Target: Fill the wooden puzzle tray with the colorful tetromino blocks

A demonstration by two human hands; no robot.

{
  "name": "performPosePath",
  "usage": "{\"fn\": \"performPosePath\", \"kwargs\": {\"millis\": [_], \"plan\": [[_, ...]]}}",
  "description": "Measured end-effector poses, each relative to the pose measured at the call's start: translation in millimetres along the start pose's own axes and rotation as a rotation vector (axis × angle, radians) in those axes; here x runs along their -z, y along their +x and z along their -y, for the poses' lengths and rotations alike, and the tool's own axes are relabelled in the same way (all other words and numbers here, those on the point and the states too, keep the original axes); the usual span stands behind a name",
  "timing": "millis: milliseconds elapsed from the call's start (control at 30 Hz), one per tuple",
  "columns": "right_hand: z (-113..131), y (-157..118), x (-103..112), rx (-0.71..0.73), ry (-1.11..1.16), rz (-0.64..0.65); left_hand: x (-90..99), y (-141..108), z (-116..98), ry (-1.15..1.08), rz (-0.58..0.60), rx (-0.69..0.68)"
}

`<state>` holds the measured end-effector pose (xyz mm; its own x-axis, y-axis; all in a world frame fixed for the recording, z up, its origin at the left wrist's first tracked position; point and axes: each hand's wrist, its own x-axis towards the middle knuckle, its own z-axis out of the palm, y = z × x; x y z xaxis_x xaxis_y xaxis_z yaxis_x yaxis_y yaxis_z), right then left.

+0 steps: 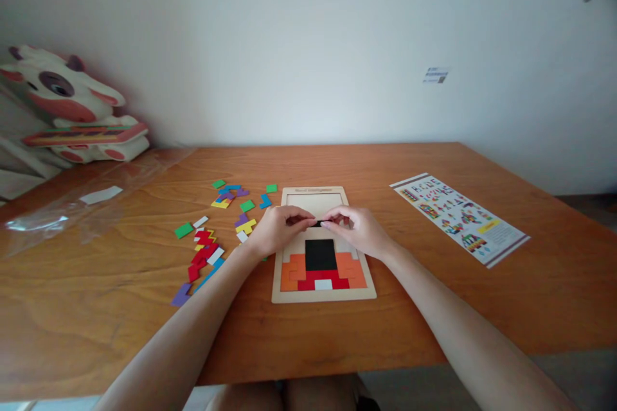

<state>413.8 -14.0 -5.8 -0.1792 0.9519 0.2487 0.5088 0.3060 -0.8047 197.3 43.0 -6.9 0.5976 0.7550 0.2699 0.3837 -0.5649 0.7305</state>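
Note:
A pale wooden puzzle frame (324, 296) lies on the table. In its lower part sit a black block (321, 255), orange pieces (350, 266) on both sides, red pieces (342, 283) and a white piece (323, 284). Above the black block, my left hand (280, 228) and my right hand (359, 228) meet over the frame. Between their fingertips they pinch a small black piece (318, 223), each hand at one end. The fingers partly cover this piece, so its full shape is hidden.
Loose coloured pieces (205, 253) are scattered left of the frame. A printed pattern sheet (460, 218) lies on the right of the wooden table (414, 327). Clear plastic wrapping (77, 205) and a cow-shaped toy (81, 109) are at the left, near the wall.

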Motion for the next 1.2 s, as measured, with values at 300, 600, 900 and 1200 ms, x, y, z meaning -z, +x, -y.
{"fn": "performPosePath", "kwargs": {"millis": [300,600,900,1200], "plan": [[-12,0,-5,0.040,-0.128,0.047,3.8,0,1,0.175,0.041,-0.066],[-9,1,-6,0.036,-0.145,0.067,2.0,-1,7,0.222,0.084,-0.179],[-10,0,-6,0.072,-0.175,0.092,2.2,-2,4,0.210,0.094,-0.146],[-16,0,-4,0.074,-0.165,0.117,1.8,-5,3,0.190,0.098,-0.158]]}}
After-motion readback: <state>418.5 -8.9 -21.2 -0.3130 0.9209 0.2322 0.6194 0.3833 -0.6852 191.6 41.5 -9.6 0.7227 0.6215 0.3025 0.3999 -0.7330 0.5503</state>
